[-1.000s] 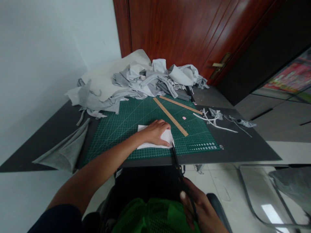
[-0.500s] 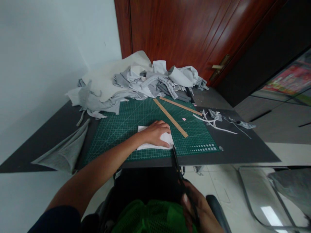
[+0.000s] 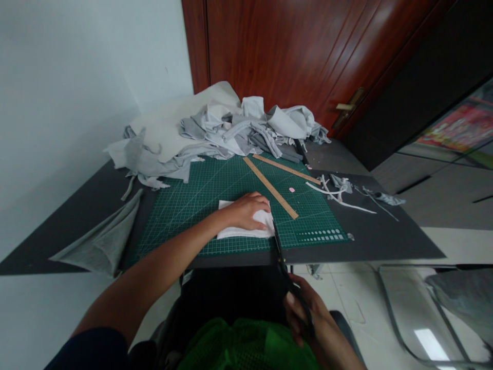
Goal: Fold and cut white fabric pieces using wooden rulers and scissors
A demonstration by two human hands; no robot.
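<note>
A small stack of white folded cloth [image 3: 227,232] lies near the front of the green cutting mat [image 3: 181,216]. My left hand [image 3: 250,210] presses down on it from above, its fingers laid over the cloth and its thumb apart. At the cloth's right edge are the blades of long black scissors [image 3: 280,257], pointing away from me. Their handles are in my right hand [image 3: 308,308], below the table's front edge, with the fingers wrapped round them. Whether the blade tips are between the cloth layers I cannot tell.
Two wooden rulers [image 3: 271,187] lie on the mat beyond my hands. Grey and white fabric [image 3: 239,128] is heaped at the back. A folded grey cloth [image 3: 103,236] hangs over the left front edge. Fabric strips [image 3: 339,192] lie at right; a chair [image 3: 416,308] stands beyond.
My right hand and the scissors have shifted slightly forward along the cloth's right edge, and the blades look closer together. My left hand has stayed nearly still on the cloth.
</note>
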